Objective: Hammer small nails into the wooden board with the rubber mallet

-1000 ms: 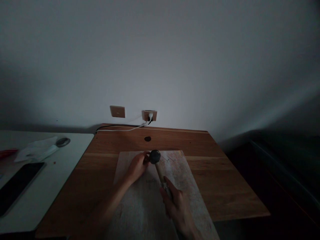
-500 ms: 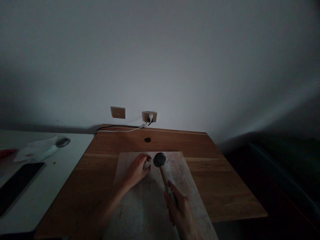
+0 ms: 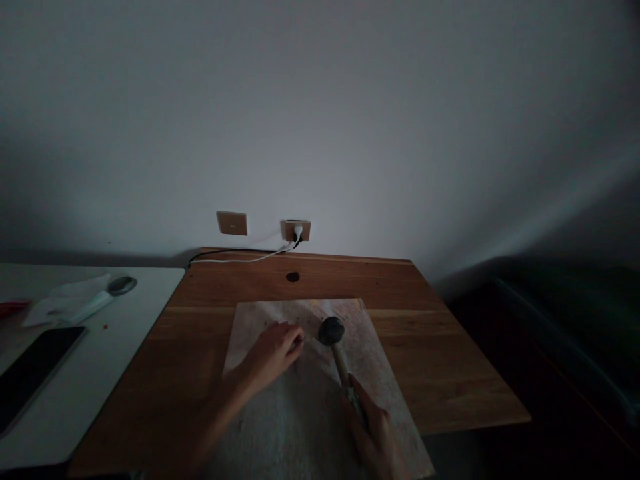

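Note:
My right hand (image 3: pixel 373 433) grips the wooden handle of a hammer (image 3: pixel 338 352); its dark head sits low over a pale, stained board (image 3: pixel 280 427) on the wooden table (image 3: pixel 200 327). My left hand (image 3: pixel 274 350) rests on the board just left of the hammer head. Its fingers are curled and pinched together at the tips. What they hold is too small and dark to make out.
A white table (image 3: pixel 100 360) adjoins on the left with a dark phone (image 3: pixel 30 370), crumpled paper (image 3: pixel 65 300) and a small round metal thing (image 3: pixel 123 285). A wall socket (image 3: pixel 296 231) with a white plug and cables sits behind. The floor drops away dark at right.
The hammer head has moved to the right and toward me, away from my left fingertips. My left hand has slid slightly nearer on the board.

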The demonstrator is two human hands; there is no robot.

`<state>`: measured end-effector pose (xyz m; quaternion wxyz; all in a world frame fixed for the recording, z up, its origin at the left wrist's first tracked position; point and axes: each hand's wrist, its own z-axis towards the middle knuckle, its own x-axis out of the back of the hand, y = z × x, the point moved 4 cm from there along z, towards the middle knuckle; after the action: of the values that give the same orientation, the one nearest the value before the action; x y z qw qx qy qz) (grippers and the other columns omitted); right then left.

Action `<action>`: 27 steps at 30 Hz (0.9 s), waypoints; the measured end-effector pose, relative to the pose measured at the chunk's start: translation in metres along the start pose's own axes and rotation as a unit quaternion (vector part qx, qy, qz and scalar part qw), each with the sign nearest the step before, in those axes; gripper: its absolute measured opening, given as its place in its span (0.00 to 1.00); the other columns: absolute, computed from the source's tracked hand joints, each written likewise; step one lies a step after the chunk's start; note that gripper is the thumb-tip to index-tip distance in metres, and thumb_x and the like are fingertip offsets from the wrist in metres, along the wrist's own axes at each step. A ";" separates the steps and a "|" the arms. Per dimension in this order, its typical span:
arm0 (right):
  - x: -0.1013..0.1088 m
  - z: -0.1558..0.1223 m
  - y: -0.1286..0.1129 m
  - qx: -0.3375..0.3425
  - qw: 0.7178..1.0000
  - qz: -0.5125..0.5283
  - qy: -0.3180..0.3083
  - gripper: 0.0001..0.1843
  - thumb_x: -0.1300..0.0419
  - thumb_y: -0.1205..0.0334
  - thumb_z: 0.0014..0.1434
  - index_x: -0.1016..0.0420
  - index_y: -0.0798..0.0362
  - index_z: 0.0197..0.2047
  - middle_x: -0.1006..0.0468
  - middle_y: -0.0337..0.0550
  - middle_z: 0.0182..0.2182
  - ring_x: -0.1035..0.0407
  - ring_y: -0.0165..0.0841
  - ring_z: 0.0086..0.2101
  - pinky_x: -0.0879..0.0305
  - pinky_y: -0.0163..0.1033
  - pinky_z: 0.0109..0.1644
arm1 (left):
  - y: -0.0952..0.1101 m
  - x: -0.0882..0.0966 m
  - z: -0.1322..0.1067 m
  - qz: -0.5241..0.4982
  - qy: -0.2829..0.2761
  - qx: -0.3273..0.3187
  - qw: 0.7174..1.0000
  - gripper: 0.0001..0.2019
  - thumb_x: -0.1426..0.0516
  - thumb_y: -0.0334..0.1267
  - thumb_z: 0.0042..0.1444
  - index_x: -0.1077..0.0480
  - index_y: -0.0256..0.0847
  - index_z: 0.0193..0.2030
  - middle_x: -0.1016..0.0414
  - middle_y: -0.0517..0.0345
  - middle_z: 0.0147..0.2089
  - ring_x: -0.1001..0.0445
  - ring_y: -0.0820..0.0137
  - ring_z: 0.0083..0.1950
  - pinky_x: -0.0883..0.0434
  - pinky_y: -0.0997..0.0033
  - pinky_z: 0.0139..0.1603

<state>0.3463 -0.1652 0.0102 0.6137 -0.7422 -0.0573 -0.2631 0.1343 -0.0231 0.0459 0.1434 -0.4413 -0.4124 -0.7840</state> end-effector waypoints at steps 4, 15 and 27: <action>0.000 -0.001 0.000 0.005 1.000 -0.006 -0.009 0.52 0.49 0.23 0.61 0.23 0.64 0.64 0.13 0.58 0.43 0.17 0.45 0.42 0.23 0.38 0.45 | -0.034 0.020 0.004 -0.009 0.044 0.077 0.996 0.08 0.43 0.25 0.62 0.27 0.41 0.41 0.21 0.56 0.41 0.22 0.64 0.43 0.28 0.65 0.48; 0.002 -0.002 -0.001 0.012 1.000 -0.028 0.002 0.43 0.47 0.31 0.65 0.21 0.61 0.62 0.14 0.51 0.33 0.18 0.43 0.35 0.22 0.37 0.37 | -0.049 0.008 0.015 0.019 0.025 0.085 0.996 0.09 0.43 0.28 0.64 0.22 0.42 0.41 0.22 0.54 0.42 0.22 0.62 0.47 0.27 0.63 0.50; 0.001 -0.004 -0.004 -0.017 0.999 -0.027 -0.025 0.46 0.48 0.29 0.63 0.23 0.60 0.64 0.19 0.45 0.26 0.24 0.39 0.25 0.26 0.38 0.31 | -0.059 -0.002 0.015 -0.070 0.077 0.090 0.991 0.12 0.42 0.27 0.61 0.23 0.42 0.49 0.20 0.53 0.46 0.21 0.65 0.44 0.24 0.64 0.49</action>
<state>0.3440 -0.1687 0.0146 0.5919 -0.7571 -0.0883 -0.2621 0.1091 0.0241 0.0181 0.1586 -0.3351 -0.4990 -0.7833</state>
